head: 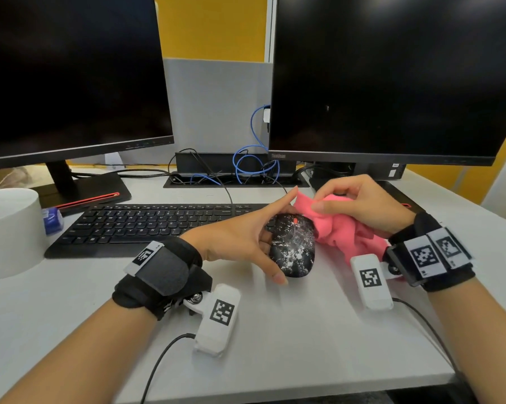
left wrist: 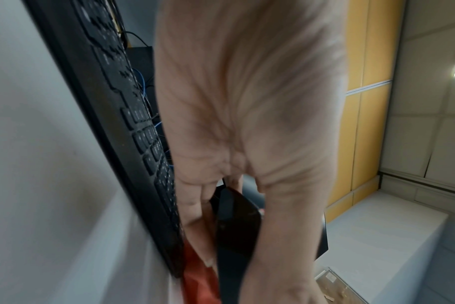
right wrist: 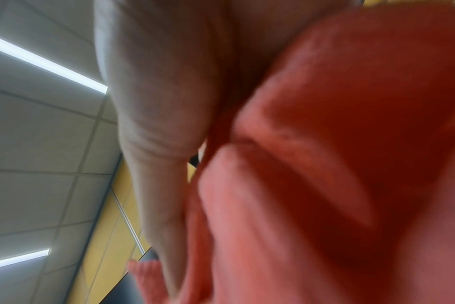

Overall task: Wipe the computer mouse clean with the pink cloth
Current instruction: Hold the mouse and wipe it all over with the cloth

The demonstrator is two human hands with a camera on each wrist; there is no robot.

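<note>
A black computer mouse (head: 294, 246), speckled with white spots and with an orange wheel, lies on the white desk (head: 289, 339) right of the keyboard. My left hand (head: 254, 240) grips it, thumb along its near left side and index finger stretched over its top. The bunched pink cloth (head: 345, 228) sits just right of the mouse, touching its far right side, and my right hand (head: 354, 202) pinches it from above. In the left wrist view the mouse (left wrist: 237, 226) sits between thumb and fingers, with the cloth (left wrist: 198, 283) beyond. The cloth (right wrist: 338, 164) fills the right wrist view.
A black keyboard (head: 146, 225) lies left of the mouse. Two dark monitors (head: 71, 77) (head: 392, 77) stand behind, with tangled cables (head: 246, 167) between them. A white round container (head: 9, 228) and a small blue item (head: 52, 218) sit at the left. The desk's front edge is near.
</note>
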